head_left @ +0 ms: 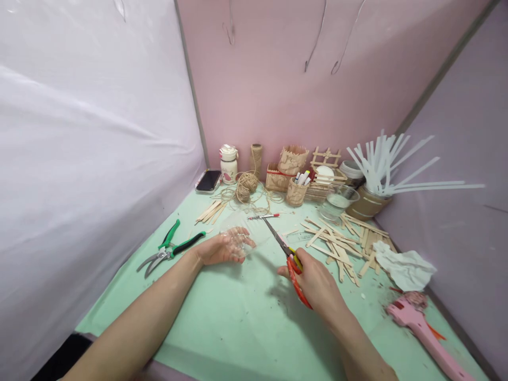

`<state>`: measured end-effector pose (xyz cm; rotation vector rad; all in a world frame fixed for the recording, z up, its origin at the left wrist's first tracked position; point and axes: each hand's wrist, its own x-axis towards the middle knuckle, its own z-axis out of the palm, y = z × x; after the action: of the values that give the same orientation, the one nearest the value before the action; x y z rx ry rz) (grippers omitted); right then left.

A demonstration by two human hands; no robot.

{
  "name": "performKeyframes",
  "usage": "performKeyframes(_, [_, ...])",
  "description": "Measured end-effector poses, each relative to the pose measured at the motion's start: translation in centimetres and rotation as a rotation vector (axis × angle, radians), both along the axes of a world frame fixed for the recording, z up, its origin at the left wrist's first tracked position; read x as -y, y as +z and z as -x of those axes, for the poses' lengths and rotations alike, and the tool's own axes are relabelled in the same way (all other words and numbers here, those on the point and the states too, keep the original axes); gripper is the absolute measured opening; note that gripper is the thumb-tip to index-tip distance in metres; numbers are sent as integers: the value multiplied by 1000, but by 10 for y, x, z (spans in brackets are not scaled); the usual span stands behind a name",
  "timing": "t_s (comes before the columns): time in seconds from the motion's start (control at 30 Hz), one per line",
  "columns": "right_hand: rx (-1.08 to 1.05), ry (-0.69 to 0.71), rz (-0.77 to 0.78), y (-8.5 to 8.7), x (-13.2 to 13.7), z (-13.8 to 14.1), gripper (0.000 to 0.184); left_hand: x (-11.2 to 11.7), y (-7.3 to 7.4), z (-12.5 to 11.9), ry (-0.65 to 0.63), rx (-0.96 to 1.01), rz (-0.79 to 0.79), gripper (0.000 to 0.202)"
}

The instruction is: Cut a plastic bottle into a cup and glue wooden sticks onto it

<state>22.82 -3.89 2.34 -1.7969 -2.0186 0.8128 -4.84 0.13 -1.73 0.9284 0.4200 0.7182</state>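
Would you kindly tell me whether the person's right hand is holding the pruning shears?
No, the right hand holds scissors, while the pruning shears lie on the mint-green tabletop.

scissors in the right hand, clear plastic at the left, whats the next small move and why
Probably bring the scissors to the plastic: the right hand grips them with blades angled forward-left, and the plastic is at the left hand, within easy reach.

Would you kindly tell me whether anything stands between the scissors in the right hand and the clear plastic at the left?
Nothing visible stands between the scissors in the right hand and the clear plastic at the left hand. A slim red-ended item lies beyond the scissors' tips, not in that gap.
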Motion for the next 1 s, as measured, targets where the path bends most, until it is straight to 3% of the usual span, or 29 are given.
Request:
performKeyframes(0.3, [-20, -1, 56, 7, 1, 1, 25, 0, -2, -1, -7, 6, -9, 60])
performKeyframes(0.63, [-20, -5, -31, -1, -1, -2, 31, 1, 2, -3, 17, 27, 28, 62])
performKeyframes(1.0, [-10, -33, -52, -11, -7, -2, 41, -2, 9, 1, 353, 259, 189, 64])
